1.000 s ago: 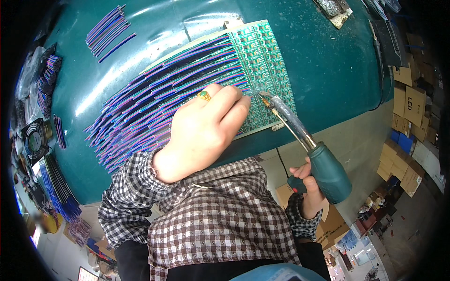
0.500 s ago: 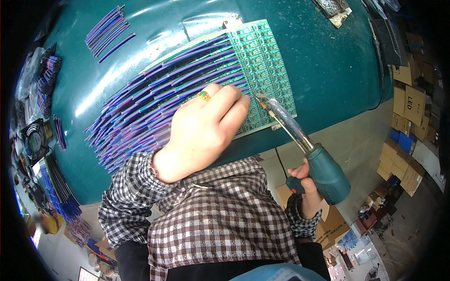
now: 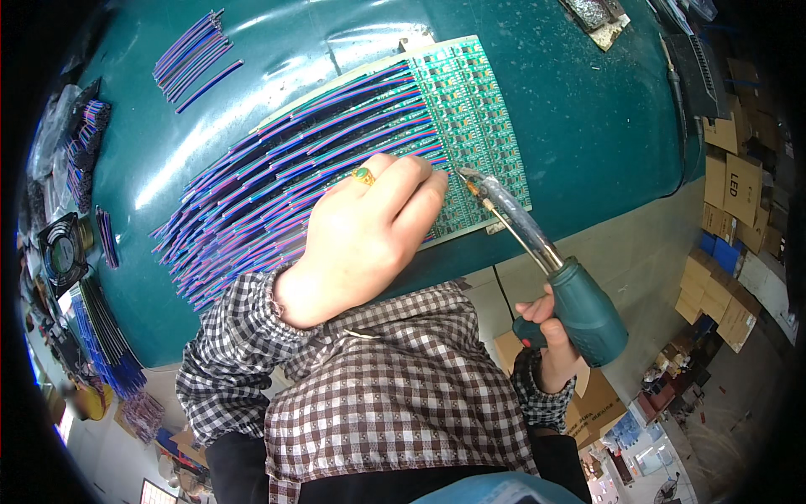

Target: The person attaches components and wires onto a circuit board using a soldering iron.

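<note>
At the teal bench's (image 3: 588, 109) centre, the left hand (image 3: 361, 235) presses flat, fingers released, on blue-purple ribbon wires (image 3: 277, 181) beside the green circuit-board panel (image 3: 474, 118), while at four o'clock the right hand (image 3: 550, 340) grips a teal-handled soldering iron (image 3: 546, 260)

Your green circuit board panel (image 3: 478, 126) lies flat on the teal table, tilted toward one o'clock, with rows of blue-and-purple wires (image 3: 277, 185) fanning off it toward eight o'clock, while the teal-handled soldering iron (image 3: 537, 252) slants in from five o'clock, tip touching the panel's near edge.
</note>
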`<act>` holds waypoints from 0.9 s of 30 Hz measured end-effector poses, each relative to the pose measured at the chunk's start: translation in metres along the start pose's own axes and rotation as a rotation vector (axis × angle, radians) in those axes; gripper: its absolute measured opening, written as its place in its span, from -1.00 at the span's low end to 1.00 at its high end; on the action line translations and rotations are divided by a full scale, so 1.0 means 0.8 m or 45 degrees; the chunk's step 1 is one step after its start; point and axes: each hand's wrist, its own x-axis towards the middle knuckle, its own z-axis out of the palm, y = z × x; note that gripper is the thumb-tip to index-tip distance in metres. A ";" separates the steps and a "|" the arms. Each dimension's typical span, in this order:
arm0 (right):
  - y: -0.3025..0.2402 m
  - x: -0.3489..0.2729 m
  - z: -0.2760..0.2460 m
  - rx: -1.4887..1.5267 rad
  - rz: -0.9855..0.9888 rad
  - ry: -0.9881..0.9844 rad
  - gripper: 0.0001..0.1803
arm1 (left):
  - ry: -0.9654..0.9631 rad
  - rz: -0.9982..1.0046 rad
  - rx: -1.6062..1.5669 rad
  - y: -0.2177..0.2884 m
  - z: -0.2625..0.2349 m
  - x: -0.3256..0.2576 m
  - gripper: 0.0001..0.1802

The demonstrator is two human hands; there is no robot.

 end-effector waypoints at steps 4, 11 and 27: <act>-0.003 0.002 0.001 -0.032 0.048 -0.035 -0.44 | 0.013 0.012 0.015 0.002 0.000 0.000 -0.65; 0.008 0.001 -0.007 0.009 0.039 -0.091 -0.47 | 0.003 0.034 0.050 0.003 0.002 -0.001 -0.65; 0.005 0.001 -0.005 0.012 0.005 -0.042 -0.46 | 0.040 0.059 0.095 0.002 0.005 -0.003 -0.64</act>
